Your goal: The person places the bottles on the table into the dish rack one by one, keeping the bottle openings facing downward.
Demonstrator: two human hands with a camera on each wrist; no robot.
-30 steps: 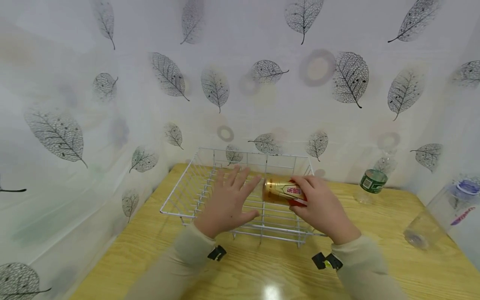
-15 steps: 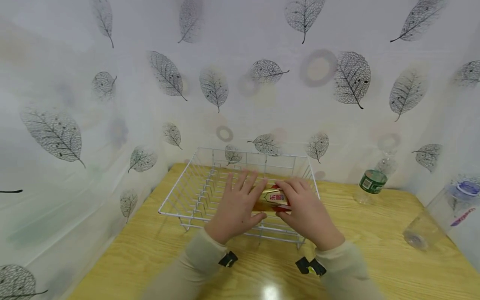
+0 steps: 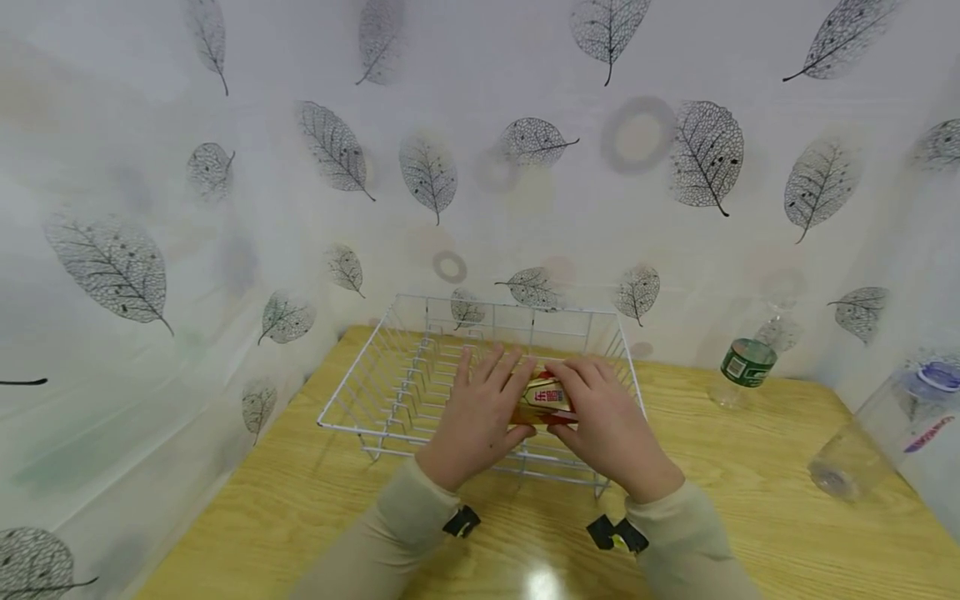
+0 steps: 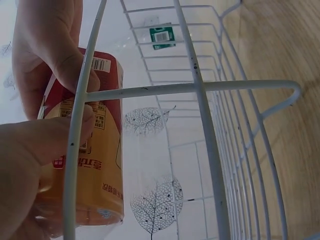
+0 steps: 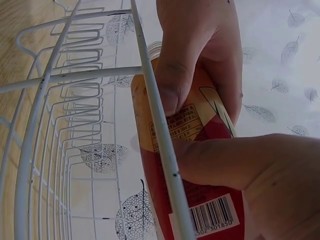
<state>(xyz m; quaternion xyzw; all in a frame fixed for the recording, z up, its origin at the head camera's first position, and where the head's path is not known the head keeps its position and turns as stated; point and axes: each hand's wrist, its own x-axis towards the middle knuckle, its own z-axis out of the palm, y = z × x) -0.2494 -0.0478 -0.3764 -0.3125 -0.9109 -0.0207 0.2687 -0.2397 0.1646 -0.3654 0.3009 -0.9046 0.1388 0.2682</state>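
Both hands hold a drink bottle (image 3: pixel 546 398) with a gold-and-red label, lying sideways over the white wire rack (image 3: pixel 367 379) in the head view. My left hand (image 3: pixel 476 425) grips its gold end, fingers over the top and thumb on the near side. On the red end, my right hand (image 3: pixel 611 429) grips the same way. Through the rack's bars, the left wrist view shows both thumbs against the bottle's label (image 4: pixel 107 170). A barcode (image 5: pixel 212 217) shows below the right thumb in the right wrist view. The bottle's far side is hidden by the hands.
A clear bottle with a green label (image 3: pixel 748 362) stands at the back right of the wooden table (image 3: pixel 712 467). Farther right is a large clear jug (image 3: pixel 873 442) with a purple lid. A leaf-patterned white curtain (image 3: pixel 480 208) hangs behind and on the left.
The right hand has brought the bottle leftward and nearer. The left hand, earlier spread apart from it, has moved right and now grips its gold end.
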